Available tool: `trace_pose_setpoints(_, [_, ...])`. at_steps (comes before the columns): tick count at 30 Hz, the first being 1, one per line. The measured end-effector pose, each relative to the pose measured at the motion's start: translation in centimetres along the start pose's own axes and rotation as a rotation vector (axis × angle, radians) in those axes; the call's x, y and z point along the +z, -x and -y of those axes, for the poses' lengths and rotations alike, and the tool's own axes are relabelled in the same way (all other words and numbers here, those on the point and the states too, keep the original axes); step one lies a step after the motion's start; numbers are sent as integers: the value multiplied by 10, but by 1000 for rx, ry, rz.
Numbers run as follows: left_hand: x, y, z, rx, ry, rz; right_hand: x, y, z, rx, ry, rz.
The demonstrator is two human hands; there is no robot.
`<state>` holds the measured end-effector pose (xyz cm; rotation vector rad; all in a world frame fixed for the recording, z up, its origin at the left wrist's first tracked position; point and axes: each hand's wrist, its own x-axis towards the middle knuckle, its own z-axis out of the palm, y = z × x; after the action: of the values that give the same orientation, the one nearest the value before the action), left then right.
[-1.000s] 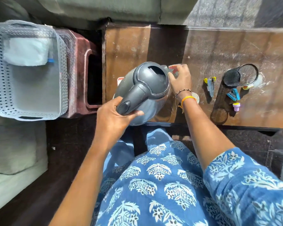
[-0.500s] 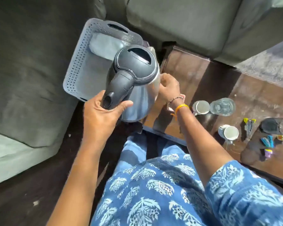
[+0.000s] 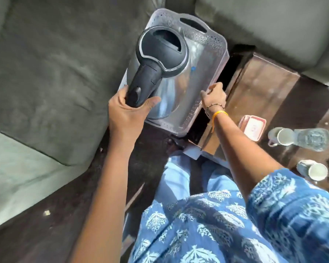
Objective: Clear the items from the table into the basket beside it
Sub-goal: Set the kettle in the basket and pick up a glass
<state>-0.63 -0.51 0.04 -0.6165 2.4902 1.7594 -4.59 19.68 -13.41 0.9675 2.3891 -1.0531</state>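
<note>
Fingers (image 3: 152, 103) of left hand (image 3: 127, 112) clenched round black handle of kettle (image 3: 163, 59), holding it over white basket (image 3: 213, 44), whether touching the bottom unclear. Right hand (image 3: 214, 96) loosely curled, gripping nothing, at basket's near right edge, apart from kettle. On brown table (image 3: 264, 82) to the right: pink-rimmed box (image 3: 253, 127), two white cups (image 3: 281, 136), clear glass (image 3: 314, 139) touching the farther cup.

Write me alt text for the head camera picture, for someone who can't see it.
A person's left hand holds a steel kettle by its black handle over a pale plastic basket. The right hand rests at the basket's edge; two cups remain on the brown table.
</note>
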Motion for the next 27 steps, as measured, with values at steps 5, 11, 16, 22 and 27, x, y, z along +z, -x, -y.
trace_pose_setpoints(5, [10, -24, 21, -54, 39, -34, 5, -11, 3, 64, 93, -53])
trace_pose_setpoints(11, [12, -34, 46, -121, 39, -6, 9, -13, 5, 103, 111, -94])
trace_pose_setpoints(16, [5, -36, 63, -148, 56, -41, 12, -13, 4, 115, 117, -105])
trace_pose_setpoints(22, [7, -32, 70, -142, -26, 14, 12, -14, 6, 132, 123, -133])
trace_pose_setpoints(27, [11, -26, 67, -54, -179, -33, 12, -14, 8, 131, 115, -138])
